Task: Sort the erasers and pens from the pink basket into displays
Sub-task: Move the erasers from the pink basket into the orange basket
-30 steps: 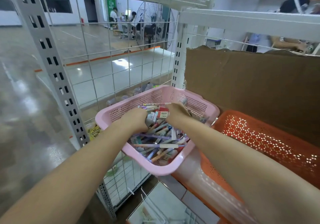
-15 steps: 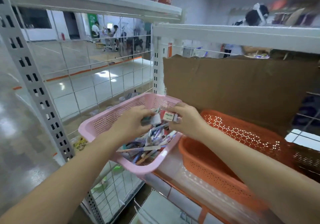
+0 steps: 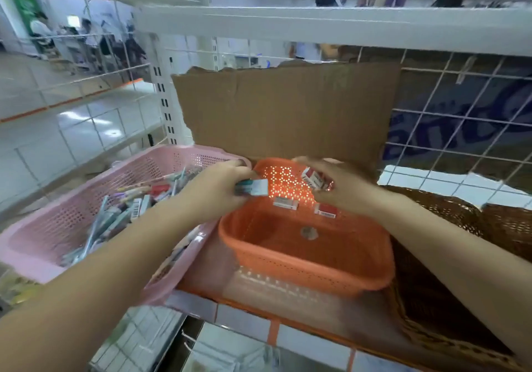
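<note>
Both hands pinch erasers: left hand (image 3: 213,190) a green-white eraser (image 3: 253,187), right hand (image 3: 342,187) a red eraser (image 3: 315,180), frame centre above orange basket (image 3: 302,268); early release risks bounce-out.

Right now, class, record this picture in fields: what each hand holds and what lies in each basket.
Left hand: pinches a teal-and-white eraser at the orange basket's left edge
Right hand: holds a red-and-white eraser above the orange basket
Orange basket: a white eraser and a red eraser near its far wall
Pink basket: mixed pens and erasers
</note>
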